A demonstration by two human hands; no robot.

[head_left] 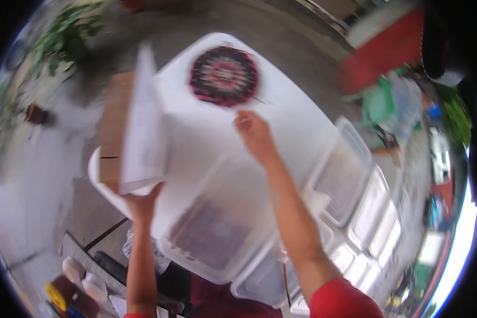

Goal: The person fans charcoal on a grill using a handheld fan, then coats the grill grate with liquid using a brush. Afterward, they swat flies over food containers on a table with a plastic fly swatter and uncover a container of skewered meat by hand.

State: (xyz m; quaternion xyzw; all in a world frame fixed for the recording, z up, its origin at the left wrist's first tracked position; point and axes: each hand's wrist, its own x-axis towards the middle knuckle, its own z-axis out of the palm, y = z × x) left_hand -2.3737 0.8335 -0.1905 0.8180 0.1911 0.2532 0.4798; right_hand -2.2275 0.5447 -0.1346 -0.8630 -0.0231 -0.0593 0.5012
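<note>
My left hand point(142, 200) grips the bottom edge of a cardboard box point(115, 116), brown on one side with a large white face point(143, 127). The box is held upright over the left edge of the white table point(196, 175). My right hand point(253, 135) is over the table with its fingers curled; whether anything is in them is hidden by blur. Just beyond it lies a round woven mat point(224, 76) in black, red and pale rings, with a loose strand at its edge. Nearer me stands a clear plastic container point(212, 230) with dark contents.
Several more clear lidded containers point(342, 169) line the table's right side. A green chair point(379, 106) with bags stands beyond. Potted plants point(69, 40) are at the far left. A yellow-ended roll point(56, 297) and cups point(94, 286) sit at the lower left.
</note>
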